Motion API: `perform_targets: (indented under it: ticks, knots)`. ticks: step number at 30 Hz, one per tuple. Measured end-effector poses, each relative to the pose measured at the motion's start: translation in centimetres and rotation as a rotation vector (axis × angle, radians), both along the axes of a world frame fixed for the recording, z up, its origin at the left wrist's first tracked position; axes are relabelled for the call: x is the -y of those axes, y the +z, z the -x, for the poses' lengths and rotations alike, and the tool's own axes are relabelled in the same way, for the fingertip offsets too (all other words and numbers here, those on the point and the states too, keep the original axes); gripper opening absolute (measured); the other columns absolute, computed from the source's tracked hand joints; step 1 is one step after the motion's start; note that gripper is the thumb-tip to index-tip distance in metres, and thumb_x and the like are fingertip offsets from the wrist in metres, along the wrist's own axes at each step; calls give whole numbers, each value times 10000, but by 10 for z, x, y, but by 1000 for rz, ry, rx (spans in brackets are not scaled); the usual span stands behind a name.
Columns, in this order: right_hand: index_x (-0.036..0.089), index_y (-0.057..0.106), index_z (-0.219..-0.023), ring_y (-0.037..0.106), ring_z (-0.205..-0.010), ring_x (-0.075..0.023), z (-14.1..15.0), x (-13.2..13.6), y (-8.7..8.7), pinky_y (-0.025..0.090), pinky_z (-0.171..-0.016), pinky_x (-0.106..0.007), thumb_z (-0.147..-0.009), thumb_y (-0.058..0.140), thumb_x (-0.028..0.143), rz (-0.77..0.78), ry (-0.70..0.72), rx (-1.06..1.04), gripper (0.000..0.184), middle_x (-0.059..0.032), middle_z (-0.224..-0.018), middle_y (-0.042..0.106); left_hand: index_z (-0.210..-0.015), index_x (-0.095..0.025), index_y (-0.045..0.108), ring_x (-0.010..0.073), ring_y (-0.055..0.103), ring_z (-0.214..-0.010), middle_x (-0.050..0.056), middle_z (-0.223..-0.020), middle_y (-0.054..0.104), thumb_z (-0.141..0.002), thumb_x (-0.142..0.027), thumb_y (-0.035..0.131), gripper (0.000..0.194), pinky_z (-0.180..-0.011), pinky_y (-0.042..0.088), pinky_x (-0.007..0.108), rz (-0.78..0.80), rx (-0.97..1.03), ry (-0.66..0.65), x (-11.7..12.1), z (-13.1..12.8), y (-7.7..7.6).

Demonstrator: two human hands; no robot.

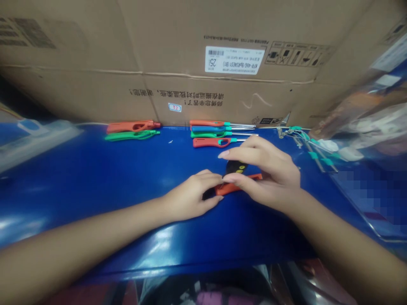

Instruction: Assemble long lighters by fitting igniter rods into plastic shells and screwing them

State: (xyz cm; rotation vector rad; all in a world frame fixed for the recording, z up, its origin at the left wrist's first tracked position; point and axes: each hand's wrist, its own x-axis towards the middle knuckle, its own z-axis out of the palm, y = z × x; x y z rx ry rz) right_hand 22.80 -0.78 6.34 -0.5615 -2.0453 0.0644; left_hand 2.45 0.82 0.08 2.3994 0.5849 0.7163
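My left hand (193,195) pinches the left end of an orange lighter shell (237,185), which lies on the blue tabletop (127,176). Over that shell, my right hand (270,169) is closed around a black tool with yellow spots (235,167), which looks like a short screwdriver. Its tip is hidden near my left fingertips. Beyond my hands lie long-necked lighters with metal rods: a red one (208,143) in front, with green, blue and orange ones behind it.
A large cardboard sheet (95,84) stands along the back edge. Orange (127,126) and green (124,136) shells without rods lie at the back left. Metal rods with teal ends (313,155) and plastic bags (381,127) are at the right. A clear plastic container (41,135) sits far left.
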Motion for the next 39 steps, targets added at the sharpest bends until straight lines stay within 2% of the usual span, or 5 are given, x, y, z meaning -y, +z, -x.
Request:
perform_targets:
  ticks: [6, 23, 28, 35, 39]
  knots:
    - [197, 642, -1297, 684, -999, -197, 1, 2, 2, 572, -896, -386, -983, 499, 128, 189, 181, -39, 352, -86, -1111, 727, -1100, -149, 674, 230, 634, -983, 86, -1033, 699, -916, -167, 623, 192, -897, 521, 379, 20, -29, 3, -1, 0, -1]
    - [276, 724, -1169, 663, -889, -198, -7, -6, 5, 574, -843, -374, -901, 699, 215, 82, -46, -25, 276, -38, -980, 734, -1237, -156, 643, 224, 641, -1053, 89, -1158, 717, -900, -148, 644, 337, -969, 513, 388, 29, -20, 8, 0, 0, 0]
    - [269, 491, -1481, 676, -1029, -203, -9, -9, -1, 566, -924, -426, -1024, 437, 187, 246, 114, 26, 468, -85, -1304, 659, -1278, -167, 629, 237, 628, -1119, 95, -1243, 704, -909, -169, 640, 369, -1001, 510, 407, 48, -4, 10, 0, 0, 0]
    - [275, 666, -1257, 672, -898, -198, -5, -6, -2, 586, -847, -377, -880, 708, 183, 72, -30, -11, 391, -53, -1104, 736, -1189, -148, 657, 232, 641, -1029, 91, -1107, 715, -908, -162, 634, 283, -943, 519, 390, 30, -24, 1, 0, 0, 1]
    - [242, 592, -1355, 684, -1013, -203, -2, -2, -2, 590, -880, -391, -964, 551, 153, 201, 135, -52, 403, -96, -1294, 667, -1179, -165, 656, 238, 631, -1039, 89, -1112, 708, -917, -164, 620, 265, -938, 513, 393, 32, -33, 4, 1, 0, 2]
